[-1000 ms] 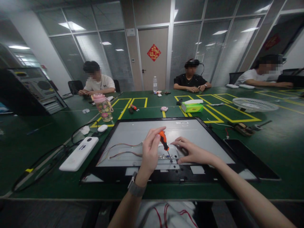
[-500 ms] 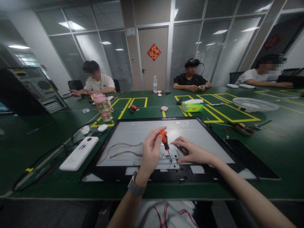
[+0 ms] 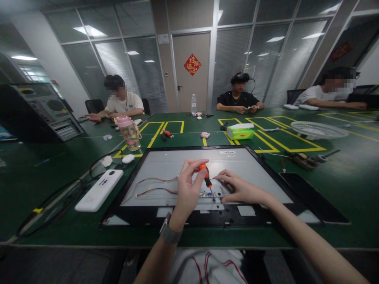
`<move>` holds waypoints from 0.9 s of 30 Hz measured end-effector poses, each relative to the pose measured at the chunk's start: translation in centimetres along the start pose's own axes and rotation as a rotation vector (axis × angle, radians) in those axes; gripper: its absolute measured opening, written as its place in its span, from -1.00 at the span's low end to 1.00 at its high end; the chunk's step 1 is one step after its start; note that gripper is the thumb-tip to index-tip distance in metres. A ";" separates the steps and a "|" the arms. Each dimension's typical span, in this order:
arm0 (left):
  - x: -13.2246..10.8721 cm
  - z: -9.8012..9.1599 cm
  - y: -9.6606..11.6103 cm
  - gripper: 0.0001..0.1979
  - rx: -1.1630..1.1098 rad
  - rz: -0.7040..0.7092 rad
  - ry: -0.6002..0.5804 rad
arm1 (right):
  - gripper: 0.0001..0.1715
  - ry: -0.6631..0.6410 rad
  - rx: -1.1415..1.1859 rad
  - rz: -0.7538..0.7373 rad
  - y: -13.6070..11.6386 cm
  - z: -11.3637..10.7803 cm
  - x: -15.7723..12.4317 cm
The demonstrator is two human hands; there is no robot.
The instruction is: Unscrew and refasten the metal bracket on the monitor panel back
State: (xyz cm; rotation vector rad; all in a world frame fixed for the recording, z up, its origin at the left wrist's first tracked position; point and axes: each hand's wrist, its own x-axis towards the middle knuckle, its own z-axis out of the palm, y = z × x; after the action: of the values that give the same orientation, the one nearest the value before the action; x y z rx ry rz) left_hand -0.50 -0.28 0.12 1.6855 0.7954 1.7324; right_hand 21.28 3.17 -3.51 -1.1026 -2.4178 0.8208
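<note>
My left hand (image 3: pixel 189 189) is closed around the orange and black handle of a screwdriver (image 3: pixel 209 180). The screwdriver tilts slightly, and its tip meets a small circuit board (image 3: pixel 207 194) near the front of a monitor panel (image 3: pixel 166 161). The panel lies flat, with a grey metal back and a black frame. My right hand (image 3: pixel 241 188) rests beside the board, thumb and fingers apart, its fingertips at the edges of a clear cover around the board. Thin coloured wires (image 3: pixel 154 192) run from the board to the left.
To the left lie a white power bank (image 3: pixel 99 190), black cables (image 3: pixel 56 205) and a pink-lidded bottle (image 3: pixel 129 134). A green tissue pack (image 3: pixel 239 133) stands behind the panel. On the right are a dark flat panel (image 3: pixel 314 197) and a white fan grille (image 3: pixel 318 129). Several people sit across the table.
The fingers of my left hand have shifted slightly around the screwdriver handle, the thumb moving a little to the right. My right hand has stayed in place.
</note>
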 end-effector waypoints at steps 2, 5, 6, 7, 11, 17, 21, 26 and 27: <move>0.0 0.0 0.0 -0.74 -0.005 -0.018 -0.023 | -0.17 -0.003 -0.001 0.003 -0.1 0.0 0.0; 0.0 0.1 -0.2 -0.74 -0.010 -0.030 -0.045 | -0.16 -0.002 -0.003 -0.005 -0.1 -0.1 0.0; -0.1 0.1 -0.3 -0.76 0.002 -0.026 -0.036 | -0.16 -0.002 -0.002 -0.006 -0.1 -0.1 0.0; -0.1 0.2 -0.4 -0.77 0.019 -0.021 -0.022 | -0.15 -0.003 0.000 -0.005 -0.1 -0.1 0.0; -0.1 0.1 -0.3 -0.76 0.046 -0.032 0.007 | -0.17 -0.012 -0.001 0.009 -0.2 -0.1 -0.1; -0.2 0.2 -0.1 -0.76 -0.002 -0.048 -0.005 | -0.17 -0.011 0.005 0.005 -0.2 -0.1 -0.1; -0.1 0.1 -0.1 -0.76 -0.001 -0.040 -0.005 | -0.17 -0.012 -0.001 0.013 -0.2 -0.1 0.0; -0.1 0.2 -0.1 -0.74 -0.031 -0.076 -0.013 | -0.16 -0.015 -0.005 0.011 -0.3 -0.1 0.0; -0.1 0.2 -0.1 -0.77 -0.008 -0.056 0.008 | -0.15 -0.016 -0.005 0.013 -0.3 -0.1 0.0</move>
State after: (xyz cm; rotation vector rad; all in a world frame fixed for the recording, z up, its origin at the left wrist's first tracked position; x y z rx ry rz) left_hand -0.31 -0.30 0.00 1.6365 0.8310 1.7032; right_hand 21.19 3.03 -3.22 -1.1190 -2.4295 0.8319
